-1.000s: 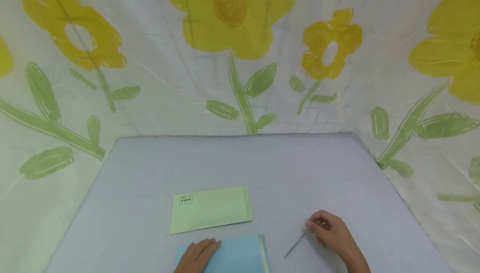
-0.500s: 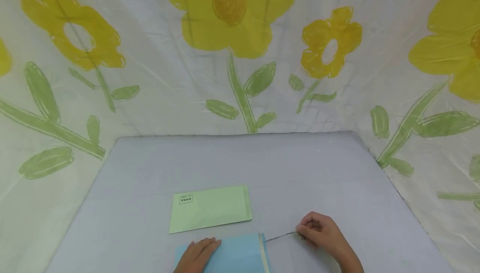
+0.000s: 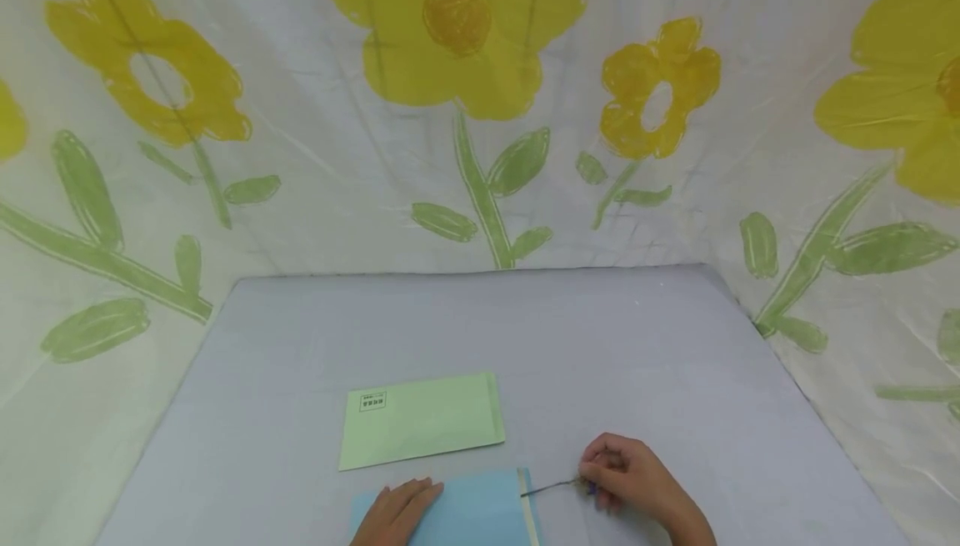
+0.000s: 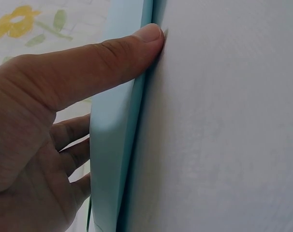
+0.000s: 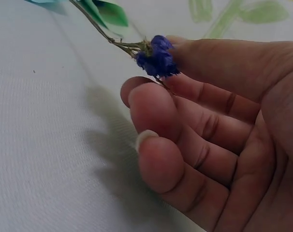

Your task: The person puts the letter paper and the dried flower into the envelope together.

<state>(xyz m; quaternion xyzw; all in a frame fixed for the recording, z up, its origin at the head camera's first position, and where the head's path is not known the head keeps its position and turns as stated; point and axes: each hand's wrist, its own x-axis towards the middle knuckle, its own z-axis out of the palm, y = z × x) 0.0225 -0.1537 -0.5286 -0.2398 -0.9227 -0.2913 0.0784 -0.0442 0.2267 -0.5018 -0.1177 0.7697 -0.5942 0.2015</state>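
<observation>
Right hand (image 3: 637,479), at the near right of the table: thumb and curled fingers (image 5: 151,104) pinch a small dried flower (image 5: 157,55) by its blue head, the thin stem running leftward from the fingertips to the flap end of the blue envelope (image 3: 472,513). In the head view the stem tip lies at or just inside the envelope's right edge; whether it has entered the opening cannot be told. Left hand (image 3: 393,513), at the near edge: fingers straight and flat on top of the blue envelope, pressing it to the table; in the left wrist view the thumb (image 4: 112,53) lies extended along the envelope's edge against the table (image 3: 600,346). Green envelope (image 3: 422,418): flat on the pale grey table just beyond the blue one, apart from both hands, with a small printed box at its upper left corner. Background: a white cloth (image 3: 480,112) with yellow flowers and green leaves surrounds the table.
</observation>
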